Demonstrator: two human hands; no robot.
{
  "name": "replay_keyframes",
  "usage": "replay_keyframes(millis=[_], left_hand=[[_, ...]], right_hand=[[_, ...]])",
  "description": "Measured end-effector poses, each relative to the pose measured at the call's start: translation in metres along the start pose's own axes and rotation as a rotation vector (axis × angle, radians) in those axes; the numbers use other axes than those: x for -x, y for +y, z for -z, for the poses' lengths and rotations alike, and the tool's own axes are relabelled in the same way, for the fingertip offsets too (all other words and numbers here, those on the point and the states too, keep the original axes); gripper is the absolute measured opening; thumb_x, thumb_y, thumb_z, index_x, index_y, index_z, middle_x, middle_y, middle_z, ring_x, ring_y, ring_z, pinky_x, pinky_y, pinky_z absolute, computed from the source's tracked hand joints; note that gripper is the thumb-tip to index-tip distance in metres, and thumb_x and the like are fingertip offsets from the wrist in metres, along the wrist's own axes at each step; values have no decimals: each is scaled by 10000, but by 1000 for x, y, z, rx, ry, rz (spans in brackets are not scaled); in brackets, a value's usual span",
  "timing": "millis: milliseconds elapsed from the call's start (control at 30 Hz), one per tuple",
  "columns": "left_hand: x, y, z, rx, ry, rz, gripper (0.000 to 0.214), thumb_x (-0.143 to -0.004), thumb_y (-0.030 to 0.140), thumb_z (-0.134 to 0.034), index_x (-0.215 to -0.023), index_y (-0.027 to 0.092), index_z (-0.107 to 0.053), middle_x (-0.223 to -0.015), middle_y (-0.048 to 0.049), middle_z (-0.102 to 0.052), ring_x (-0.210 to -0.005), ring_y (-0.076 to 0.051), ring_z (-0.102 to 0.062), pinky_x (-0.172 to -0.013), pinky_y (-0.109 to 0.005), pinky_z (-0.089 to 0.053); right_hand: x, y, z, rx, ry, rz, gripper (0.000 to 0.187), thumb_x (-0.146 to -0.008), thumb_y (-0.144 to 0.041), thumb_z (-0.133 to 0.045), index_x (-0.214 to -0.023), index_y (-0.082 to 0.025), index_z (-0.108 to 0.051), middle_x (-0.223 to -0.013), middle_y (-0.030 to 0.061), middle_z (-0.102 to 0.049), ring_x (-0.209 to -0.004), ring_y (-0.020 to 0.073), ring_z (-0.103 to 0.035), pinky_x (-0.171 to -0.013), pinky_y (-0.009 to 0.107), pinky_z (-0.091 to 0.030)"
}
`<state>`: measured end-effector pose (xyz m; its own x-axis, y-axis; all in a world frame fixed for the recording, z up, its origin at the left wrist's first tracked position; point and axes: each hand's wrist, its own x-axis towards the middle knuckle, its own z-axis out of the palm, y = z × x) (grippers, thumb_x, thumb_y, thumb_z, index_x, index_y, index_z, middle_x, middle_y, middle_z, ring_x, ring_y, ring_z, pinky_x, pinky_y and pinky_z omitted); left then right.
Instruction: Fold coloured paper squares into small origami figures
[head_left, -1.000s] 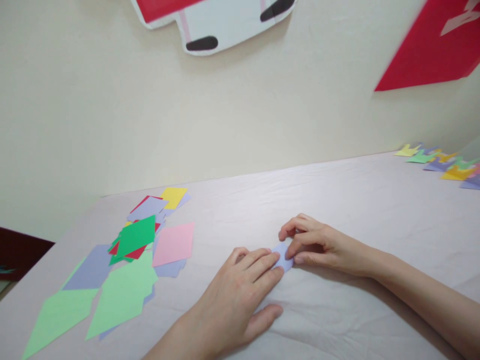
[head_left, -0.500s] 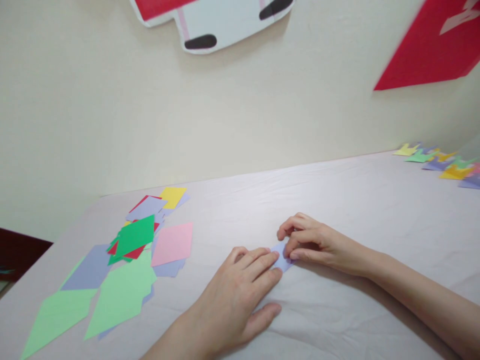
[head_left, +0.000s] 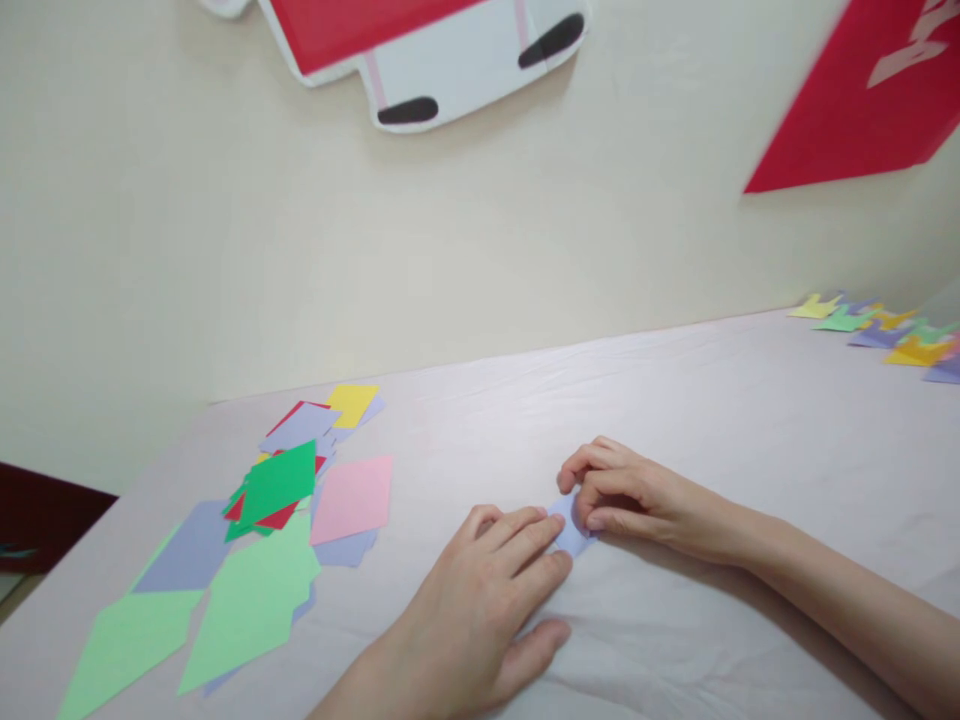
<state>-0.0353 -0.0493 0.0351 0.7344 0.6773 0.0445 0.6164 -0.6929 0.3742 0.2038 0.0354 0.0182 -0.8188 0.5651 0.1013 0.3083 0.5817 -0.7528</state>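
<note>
A small lilac paper piece [head_left: 570, 533] lies on the pale cloth-covered table [head_left: 712, 420], mostly hidden under my fingers. My left hand [head_left: 480, 610] lies flat with its fingers stretched out, the fingertips pressing on the paper's left side. My right hand [head_left: 637, 495] is curled, its fingertips pinching the paper's right edge. The two hands almost touch over the paper.
Loose coloured paper sheets [head_left: 281, 490] in green, lilac, pink, red and yellow lie spread at the left. Several folded paper shapes [head_left: 892, 335] sit at the far right edge. Cut-out decorations, a red and white one [head_left: 420, 50] and a red one [head_left: 855, 110], hang on the wall.
Both hands stay on the lilac paper with barely any movement of the fingers. The view has tipped slightly, so everything sits a little lower in the picture.
</note>
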Motion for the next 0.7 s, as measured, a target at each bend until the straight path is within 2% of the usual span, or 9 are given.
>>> replay_keyframes(millis=[333,700], left_hand=[[-1,-14,-15,-103,63,-69,371,-871,425,-602,-1167,209,-541,-1347,-68,-563,-1252,-226,-481,-955,-364,-379],[-2,-8,-9,-64,25,-39,334,-869,387,-611,-1147,211,-551,-1343,-70,-566,-1277,-228,-456,-987,-377,-370]], right_hand=[[-8,-6,-19,128,141,-40,159,-932,-256,-532,-796,-208,-600,-943,56,-591,-898,209,-523,-805,350,-428],[-8,-11,-27,181,208,-92,118,-876,-176,-572,-761,-198,-589,-912,58,-608,-861,210,-528,-750,346,-434]])
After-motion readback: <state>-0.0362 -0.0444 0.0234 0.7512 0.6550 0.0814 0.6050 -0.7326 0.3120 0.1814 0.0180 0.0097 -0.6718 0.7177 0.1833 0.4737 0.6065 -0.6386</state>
